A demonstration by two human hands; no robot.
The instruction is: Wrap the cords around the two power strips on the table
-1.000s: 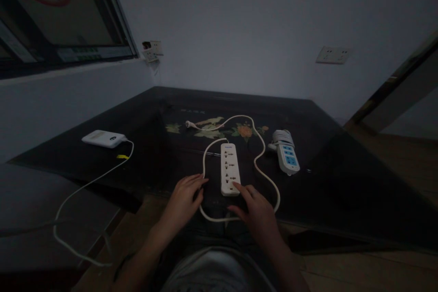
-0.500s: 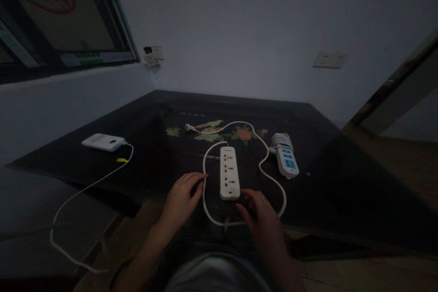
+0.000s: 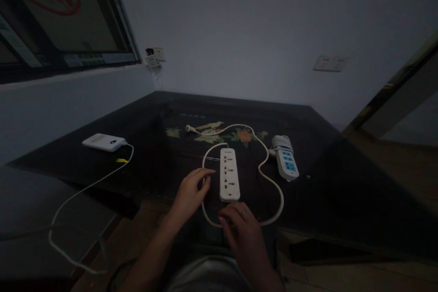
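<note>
A white power strip (image 3: 229,175) lies lengthwise in front of me on the dark table, its sockets facing up. The strip's pale cord (image 3: 281,200) loops around its near end and runs back to a plug (image 3: 188,128). At the strip's left, my left hand (image 3: 192,189) is open, thumb and fingers apart, over the left part of the loop. Just below the strip's near end, my right hand (image 3: 242,228) has curled fingers, with thumb and index tips slightly apart. It covers part of the cord's front stretch; whether it touches the cord is hard to tell.
A second power strip (image 3: 287,164) with blue sockets and a bundled cord lies to the right. On the left is a white device (image 3: 104,142) whose cable hangs off the table (image 3: 328,200). Wall sockets (image 3: 330,63) are at the back, with a loose socket panel (image 3: 153,60) in the corner.
My right hand has left the strip's near end and moved down and left over the cord's front stretch. My left hand has shifted slightly right, toward the strip.
</note>
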